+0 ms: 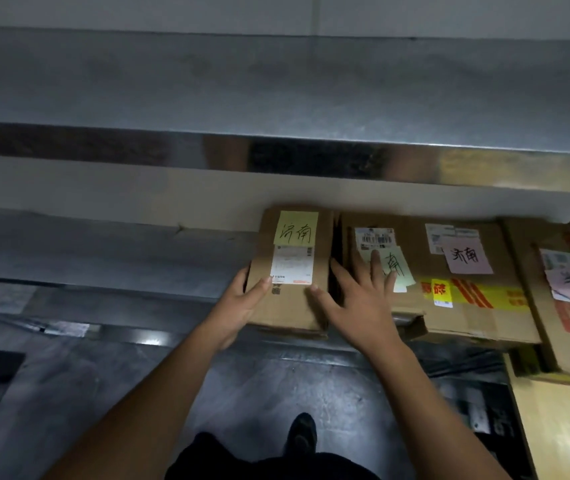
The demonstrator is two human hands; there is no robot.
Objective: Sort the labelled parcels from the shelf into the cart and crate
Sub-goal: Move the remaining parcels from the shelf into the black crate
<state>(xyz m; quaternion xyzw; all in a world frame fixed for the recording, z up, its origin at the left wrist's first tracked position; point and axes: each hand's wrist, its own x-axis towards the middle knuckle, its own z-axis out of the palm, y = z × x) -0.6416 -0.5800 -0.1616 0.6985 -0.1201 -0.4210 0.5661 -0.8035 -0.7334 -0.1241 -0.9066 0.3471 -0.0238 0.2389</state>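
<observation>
The yellow-noted parcel [290, 271] sits at the shelf [103, 244] edge, tight against the neighbour parcel [411, 258]. My left hand [242, 303] grips its left side. My right hand [359, 299] lies flat, spread across both. Pulling one-sided, I could twist it off the lip.

A left hand [242, 303] grips the left edge of a small cardboard parcel [290, 313] on a metal shelf [103, 251], a yellow note [296, 228] just beyond its fingers. The right hand [359, 306] lies flat, fingers [375, 265] spread onto the larger parcel [467, 306] alongside.
</observation>
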